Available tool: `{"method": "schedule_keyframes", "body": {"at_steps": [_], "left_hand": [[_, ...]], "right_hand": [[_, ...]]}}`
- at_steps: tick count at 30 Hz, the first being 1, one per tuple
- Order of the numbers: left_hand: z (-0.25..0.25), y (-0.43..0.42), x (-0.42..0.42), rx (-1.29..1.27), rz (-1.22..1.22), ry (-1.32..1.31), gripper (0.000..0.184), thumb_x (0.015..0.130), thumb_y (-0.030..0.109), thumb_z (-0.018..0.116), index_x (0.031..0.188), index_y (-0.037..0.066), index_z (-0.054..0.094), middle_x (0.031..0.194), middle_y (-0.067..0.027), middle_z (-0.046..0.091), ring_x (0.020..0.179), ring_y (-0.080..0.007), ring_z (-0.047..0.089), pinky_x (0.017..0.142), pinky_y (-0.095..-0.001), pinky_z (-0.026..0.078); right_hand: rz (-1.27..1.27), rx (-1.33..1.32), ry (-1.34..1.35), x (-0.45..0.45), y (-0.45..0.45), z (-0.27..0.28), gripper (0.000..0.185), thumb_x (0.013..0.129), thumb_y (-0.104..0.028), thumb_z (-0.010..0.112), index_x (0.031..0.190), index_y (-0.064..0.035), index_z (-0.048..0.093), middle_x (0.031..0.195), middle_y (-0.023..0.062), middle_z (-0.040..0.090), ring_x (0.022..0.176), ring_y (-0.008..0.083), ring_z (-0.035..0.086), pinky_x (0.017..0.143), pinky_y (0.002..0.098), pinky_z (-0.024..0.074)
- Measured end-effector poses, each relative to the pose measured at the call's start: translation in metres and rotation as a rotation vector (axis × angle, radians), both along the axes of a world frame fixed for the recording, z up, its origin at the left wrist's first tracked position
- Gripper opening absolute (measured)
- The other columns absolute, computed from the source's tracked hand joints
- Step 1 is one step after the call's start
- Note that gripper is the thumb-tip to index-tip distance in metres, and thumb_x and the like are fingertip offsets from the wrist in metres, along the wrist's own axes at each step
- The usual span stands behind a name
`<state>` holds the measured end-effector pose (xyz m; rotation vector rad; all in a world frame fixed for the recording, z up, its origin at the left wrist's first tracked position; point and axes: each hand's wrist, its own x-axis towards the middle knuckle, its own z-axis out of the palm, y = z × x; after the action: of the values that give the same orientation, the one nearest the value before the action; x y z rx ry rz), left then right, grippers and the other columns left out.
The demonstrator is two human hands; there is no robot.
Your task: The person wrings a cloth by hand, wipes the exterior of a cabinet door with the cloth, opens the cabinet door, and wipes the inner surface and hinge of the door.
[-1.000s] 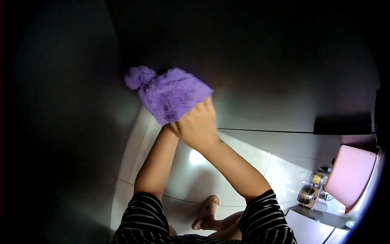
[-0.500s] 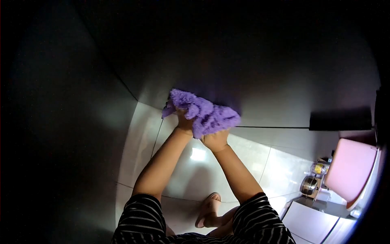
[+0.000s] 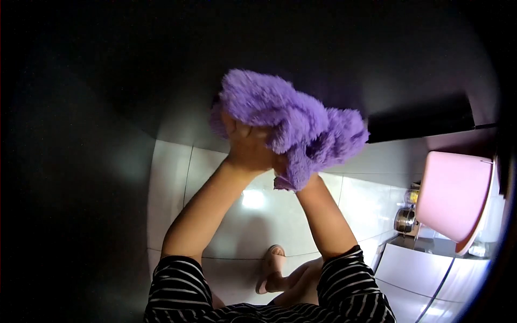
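Note:
A fluffy purple cloth [image 3: 258, 97] is bunched up in front of me, close to a dark, smooth upright surface [image 3: 318, 59]. My left hand [image 3: 250, 148] is closed on the cloth's left part, its fingers bent up under the folds. On the other side, my right hand [image 3: 308, 182] is mostly covered by hanging folds; only its wrist end shows clearly, and it supports the cloth's right part. Whether the cloth touches the dark surface at this moment, I cannot tell.
Pale floor tiles [image 3: 215, 199] lie below, with a foot in a pinkish slipper [image 3: 272, 266]. To the right are a pink tub [image 3: 455, 194], a metal pot [image 3: 405, 219] and a white cabinet [image 3: 412, 269]. A black recess or ledge [image 3: 425, 118] runs along the dark surface.
Both hands have moved up and toward me with the cloth, which looks larger and slightly farther right. The view has shifted, bringing the pink tub higher and to the left.

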<state>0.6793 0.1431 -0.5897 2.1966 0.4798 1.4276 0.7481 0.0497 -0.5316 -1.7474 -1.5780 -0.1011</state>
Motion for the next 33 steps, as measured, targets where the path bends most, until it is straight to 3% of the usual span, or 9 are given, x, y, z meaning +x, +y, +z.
{"method": "schedule_keyframes", "body": {"at_steps": [3,4,9,15,18,23,27,30,33], "left_hand": [[-0.036,-0.005,0.01,0.255,0.137,0.049,0.049,0.081,0.049,0.048,0.122,0.024,0.052,0.133,-0.0005,0.043,0.125,-0.0261,0.037,0.094,-0.0505,0.028],[-0.032,-0.007,0.006,0.23,0.129,-0.015,0.048,0.08,0.05,0.048,0.12,0.025,0.053,0.134,0.0004,0.043,0.124,-0.0252,0.037,0.09,-0.0467,0.031],[-0.072,-0.016,-0.007,0.186,-0.007,0.132,0.041,0.075,0.04,0.058,0.112,0.022,0.058,0.125,0.0001,0.05,0.116,-0.0239,0.044,0.087,-0.0461,0.032],[0.036,-0.039,0.005,0.071,-0.137,0.016,0.025,0.073,0.027,0.057,0.097,0.021,0.064,0.11,-0.0018,0.056,0.107,-0.0246,0.047,0.088,-0.0475,0.032],[0.061,-0.039,0.009,0.112,-0.087,-0.101,0.02,0.076,0.028,0.055,0.092,0.022,0.065,0.107,0.001,0.058,0.104,-0.0216,0.05,0.089,-0.0459,0.033],[-0.002,-0.031,0.008,0.119,-0.078,-0.015,0.024,0.074,0.028,0.057,0.096,0.025,0.065,0.11,0.0033,0.059,0.105,-0.0187,0.052,0.094,-0.0402,0.033],[-0.07,-0.013,-0.011,0.138,-0.035,0.188,0.046,0.074,0.036,0.057,0.113,0.012,0.057,0.119,-0.0075,0.054,0.112,-0.0282,0.049,0.095,-0.046,0.035],[-0.135,-0.007,-0.035,0.123,0.03,0.366,0.053,0.074,0.037,0.058,0.12,0.01,0.053,0.125,-0.0116,0.049,0.119,-0.0326,0.042,0.099,-0.0474,0.032],[-0.175,-0.012,-0.059,0.073,0.161,0.436,0.048,0.072,0.033,0.062,0.115,0.014,0.057,0.131,-0.0091,0.04,0.125,-0.0354,0.031,0.105,-0.0478,0.025]], "right_hand": [[-0.171,-0.045,0.112,0.007,-0.01,-0.044,0.048,0.07,-0.035,0.066,0.11,-0.0077,0.06,0.113,0.0115,0.058,0.107,0.0344,0.051,0.093,0.0461,0.0363],[-0.181,0.003,-0.389,0.012,-0.014,-0.048,0.048,0.069,-0.035,0.066,0.109,-0.0088,0.061,0.112,0.0107,0.058,0.104,0.0339,0.052,0.09,0.0461,0.0375],[-0.208,-0.098,-0.365,0.005,-0.031,-0.043,0.044,0.067,-0.032,0.065,0.105,-0.0096,0.059,0.106,0.0105,0.058,0.101,0.0338,0.051,0.088,0.0462,0.0373],[-0.336,0.089,-0.122,0.012,-0.04,0.004,0.051,0.067,-0.027,0.065,0.111,-0.0029,0.054,0.112,0.0155,0.055,0.107,0.0345,0.048,0.092,0.0452,0.0351],[-0.196,0.042,-0.265,0.005,-0.034,0.048,0.041,0.087,-0.023,0.048,0.122,-0.0017,0.045,0.122,0.0136,0.048,0.115,0.0278,0.043,0.102,0.0372,0.0295],[-0.094,-0.051,-0.2,0.041,-0.046,-0.058,0.039,0.082,-0.022,0.055,0.115,-0.0028,0.051,0.114,0.0124,0.053,0.106,0.0304,0.048,0.094,0.0384,0.0364],[-0.126,0.033,-0.383,0.006,-0.024,-0.083,0.04,0.063,-0.016,0.063,0.102,-0.0075,0.059,0.104,0.0123,0.057,0.097,0.0301,0.054,0.082,0.0433,0.0432],[-0.045,-0.224,-0.483,0.009,-0.019,-0.129,0.039,0.064,-0.026,0.065,0.101,-0.015,0.063,0.109,0.007,0.06,0.1,0.0254,0.057,0.082,0.0422,0.0443],[0.113,-0.302,-0.417,0.0,-0.005,-0.145,0.036,0.063,-0.015,0.062,0.099,-0.011,0.064,0.103,0.0069,0.062,0.095,0.028,0.058,0.08,0.0419,0.0448]]}}
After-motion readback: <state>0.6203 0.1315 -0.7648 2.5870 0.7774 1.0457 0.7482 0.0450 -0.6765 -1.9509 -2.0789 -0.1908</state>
